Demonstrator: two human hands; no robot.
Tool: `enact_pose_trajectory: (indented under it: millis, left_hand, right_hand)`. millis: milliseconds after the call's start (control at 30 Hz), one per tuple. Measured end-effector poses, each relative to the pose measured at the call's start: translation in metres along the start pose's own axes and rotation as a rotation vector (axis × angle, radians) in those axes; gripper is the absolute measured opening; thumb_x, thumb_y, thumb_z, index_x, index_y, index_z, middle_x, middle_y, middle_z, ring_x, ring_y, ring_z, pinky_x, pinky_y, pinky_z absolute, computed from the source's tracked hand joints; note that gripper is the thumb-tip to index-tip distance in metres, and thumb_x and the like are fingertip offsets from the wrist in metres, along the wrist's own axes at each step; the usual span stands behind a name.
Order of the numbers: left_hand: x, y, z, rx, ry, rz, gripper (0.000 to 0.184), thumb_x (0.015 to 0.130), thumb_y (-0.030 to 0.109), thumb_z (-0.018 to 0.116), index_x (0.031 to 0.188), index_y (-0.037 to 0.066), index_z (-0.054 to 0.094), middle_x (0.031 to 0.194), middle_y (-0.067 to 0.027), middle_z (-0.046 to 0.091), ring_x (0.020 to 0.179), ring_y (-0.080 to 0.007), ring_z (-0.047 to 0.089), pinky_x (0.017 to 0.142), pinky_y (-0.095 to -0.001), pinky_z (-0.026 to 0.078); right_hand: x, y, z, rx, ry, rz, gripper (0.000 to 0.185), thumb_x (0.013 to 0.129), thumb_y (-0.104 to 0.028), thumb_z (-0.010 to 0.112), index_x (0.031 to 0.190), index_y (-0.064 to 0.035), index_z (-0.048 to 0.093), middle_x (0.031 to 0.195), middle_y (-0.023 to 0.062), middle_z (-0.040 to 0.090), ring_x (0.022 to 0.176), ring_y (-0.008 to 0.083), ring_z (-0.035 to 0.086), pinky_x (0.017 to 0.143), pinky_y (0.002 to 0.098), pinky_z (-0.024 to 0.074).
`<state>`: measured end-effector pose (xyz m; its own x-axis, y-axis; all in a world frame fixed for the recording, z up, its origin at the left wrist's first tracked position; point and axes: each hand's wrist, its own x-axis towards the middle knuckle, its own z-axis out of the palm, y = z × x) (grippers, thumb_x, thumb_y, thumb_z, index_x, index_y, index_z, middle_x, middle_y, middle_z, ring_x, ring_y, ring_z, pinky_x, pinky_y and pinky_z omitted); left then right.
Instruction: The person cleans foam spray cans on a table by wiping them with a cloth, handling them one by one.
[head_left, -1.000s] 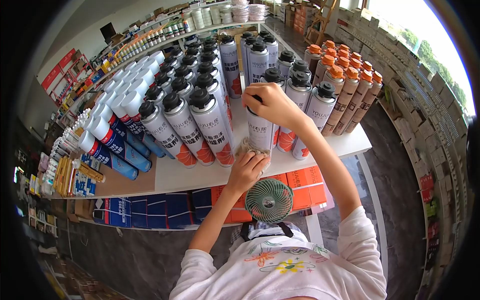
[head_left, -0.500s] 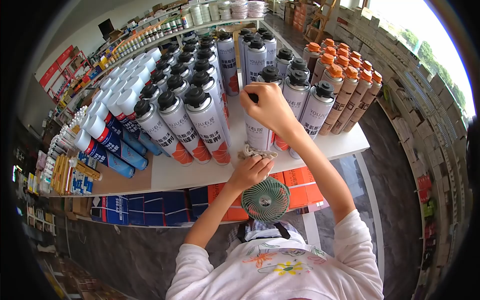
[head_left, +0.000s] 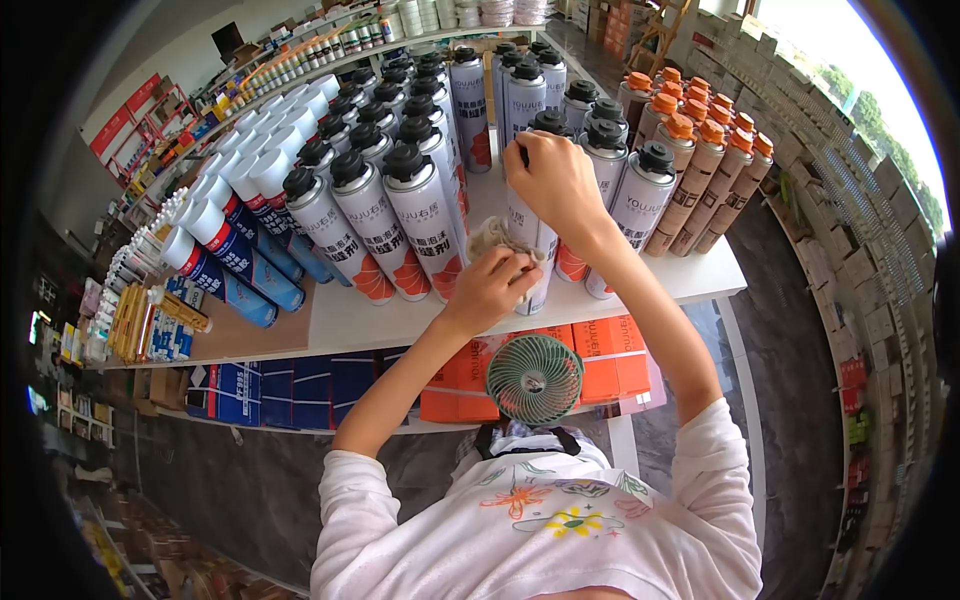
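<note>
My right hand (head_left: 562, 190) is closed around the top of a white spray-foam can (head_left: 538, 298), hiding its cap. Pressed against the left side of that can is a crumpled, light-coloured rag (head_left: 500, 236), gripped in my left hand (head_left: 492, 292). The can stands near the front edge of the white shelf (head_left: 340, 335), tilted little if at all. Similar cans with black caps, including one at left (head_left: 424, 215) and one at right (head_left: 640, 195), stand on either side of my hands.
Brown cans with orange caps (head_left: 690, 185) fill the shelf's right end. White-capped blue cans (head_left: 238, 265) stand at left, beside small tubes and boxes. Orange boxes (head_left: 612, 350) and blue boxes (head_left: 305, 392) sit below. A green fan (head_left: 534, 380) hangs before my chest.
My left hand has moved the rag from the can's base up along its left side. My right hand stays closed at the can's top. The view has shifted slightly.
</note>
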<state>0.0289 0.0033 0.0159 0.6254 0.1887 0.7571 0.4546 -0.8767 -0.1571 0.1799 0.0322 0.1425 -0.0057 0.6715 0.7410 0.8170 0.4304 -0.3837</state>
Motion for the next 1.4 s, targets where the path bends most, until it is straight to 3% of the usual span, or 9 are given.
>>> enact_pose_trajectory:
  millis: [133, 300, 367, 467, 600, 667, 1000, 1133, 1400]
  left_hand:
    - [-0.026, 0.003, 0.005, -0.347, -0.024, -0.423, 0.036, 0.063, 0.003, 0.083, 0.098, 0.009, 0.073, 0.102, -0.0057, 0.058, 0.099, -0.0284, 0.055, 0.084, -0.0397, 0.052]
    - [-0.032, 0.009, -0.015, -0.68, 0.165, -0.713, 0.025, 0.077, 0.006, 0.083, 0.1, 0.003, 0.074, 0.101, -0.0043, 0.062, 0.095, -0.0165, 0.061, 0.086, -0.0305, 0.048]
    - [-0.028, 0.011, -0.028, -0.731, 0.212, -0.761, 0.027, 0.076, 0.006, 0.083, 0.102, 0.003, 0.074, 0.102, -0.0043, 0.062, 0.095, -0.0159, 0.061, 0.087, -0.0302, 0.048]
    - [-0.016, 0.013, -0.05, -0.789, 0.275, -0.837, 0.031, 0.076, 0.008, 0.082, 0.105, 0.001, 0.072, 0.103, -0.0042, 0.064, 0.096, -0.0152, 0.061, 0.088, -0.0294, 0.048]
    - [0.001, 0.015, -0.062, -0.838, 0.256, -0.77, 0.027, 0.077, 0.005, 0.083, 0.101, 0.003, 0.071, 0.101, -0.004, 0.063, 0.095, -0.0154, 0.062, 0.087, -0.029, 0.048]
    - [0.008, 0.016, -0.062, -0.739, 0.245, -0.726, 0.028, 0.076, 0.006, 0.083, 0.102, 0.003, 0.072, 0.101, -0.004, 0.064, 0.095, -0.0156, 0.062, 0.087, -0.029, 0.049]
    - [0.075, 0.007, -0.07, -0.441, 0.496, -0.516, 0.035, 0.075, 0.004, 0.084, 0.107, 0.001, 0.071, 0.111, -0.0095, 0.068, 0.099, -0.0196, 0.066, 0.088, -0.0311, 0.051]
    - [0.08, 0.019, -0.049, -0.311, 0.463, -0.544, 0.043, 0.073, 0.004, 0.084, 0.112, 0.004, 0.066, 0.118, -0.0101, 0.058, 0.102, -0.0246, 0.061, 0.084, -0.035, 0.051]
    - [0.021, 0.031, -0.004, -0.259, 0.293, -0.485, 0.039, 0.071, 0.002, 0.083, 0.107, 0.002, 0.066, 0.113, -0.0121, 0.057, 0.101, -0.0288, 0.061, 0.085, -0.0381, 0.051]
  right_hand:
    - [0.005, 0.001, -0.01, -0.001, -0.111, 0.022, 0.035, 0.092, -0.029, 0.059, 0.081, 0.0025, 0.068, 0.081, 0.0191, 0.069, 0.076, 0.04, 0.069, 0.069, 0.0457, 0.0571]
    - [0.006, 0.0, -0.03, 0.116, -0.368, 0.047, 0.049, 0.095, -0.045, 0.064, 0.103, 0.0031, 0.065, 0.089, 0.0188, 0.068, 0.08, 0.035, 0.066, 0.077, 0.0426, 0.0523]
    - [0.009, 0.003, -0.044, 0.279, -0.495, 0.05, 0.054, 0.095, -0.048, 0.065, 0.116, 0.0021, 0.062, 0.096, 0.0167, 0.067, 0.085, 0.0268, 0.062, 0.08, 0.0381, 0.0505]
    - [0.014, 0.019, -0.057, 0.441, -0.552, -0.053, 0.044, 0.1, -0.04, 0.06, 0.121, -0.0019, 0.064, 0.1, 0.0211, 0.069, 0.085, 0.0322, 0.065, 0.08, 0.0384, 0.0513]
    - [0.029, 0.051, -0.057, 0.542, -0.784, -0.038, 0.047, 0.101, -0.042, 0.06, 0.136, -0.009, 0.062, 0.1, 0.0129, 0.073, 0.089, 0.0162, 0.069, 0.083, 0.0341, 0.0535]
    - [0.032, 0.055, -0.052, 0.583, -0.773, -0.049, 0.049, 0.099, -0.043, 0.063, 0.135, -0.0094, 0.064, 0.101, 0.0095, 0.075, 0.092, 0.0096, 0.067, 0.082, 0.0311, 0.0538]
    - [0.013, 0.028, -0.056, 0.499, -0.461, 0.184, 0.045, 0.085, -0.039, 0.08, 0.113, -0.0039, 0.076, 0.086, 0.0163, 0.076, 0.08, 0.0166, 0.073, 0.076, 0.032, 0.0574]
    - [-0.003, 0.021, -0.056, 0.471, -0.307, 0.184, 0.049, 0.081, -0.038, 0.084, 0.111, 0.0001, 0.075, 0.091, 0.0199, 0.076, 0.087, 0.0272, 0.076, 0.079, 0.0339, 0.0588]
    - [-0.015, 0.018, -0.045, 0.35, -0.065, 0.066, 0.048, 0.082, -0.042, 0.081, 0.106, -0.0001, 0.076, 0.081, 0.0192, 0.072, 0.065, 0.0275, 0.069, 0.064, 0.0349, 0.0534]
